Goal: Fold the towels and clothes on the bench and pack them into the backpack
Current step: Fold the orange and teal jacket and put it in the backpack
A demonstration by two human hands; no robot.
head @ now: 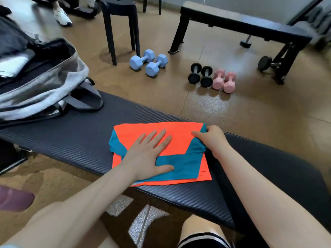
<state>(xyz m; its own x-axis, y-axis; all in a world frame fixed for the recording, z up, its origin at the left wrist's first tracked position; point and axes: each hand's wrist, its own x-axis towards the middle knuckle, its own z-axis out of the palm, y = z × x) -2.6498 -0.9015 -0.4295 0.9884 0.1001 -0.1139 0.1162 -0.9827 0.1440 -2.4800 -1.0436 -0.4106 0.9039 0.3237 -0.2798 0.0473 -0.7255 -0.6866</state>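
An orange and teal garment (179, 138) lies folded into a rough square on the dark padded bench (78, 140). My left hand (148, 154) presses flat on its middle, fingers spread and straight. My right hand (209, 138) grips the garment's right edge, fingers curled round the teal fold. A grey backpack (44, 86) lies open at the left end of the bench, with dark and white items inside it.
On the floor beyond the bench are blue dumbbells (148, 62), black dumbbells (200, 75) and pink dumbbells (224, 80). A black stool (121, 24) and a second black bench (241, 24) stand farther back. A person's shoe (62, 16) shows top left. My knee (200, 231) is below.
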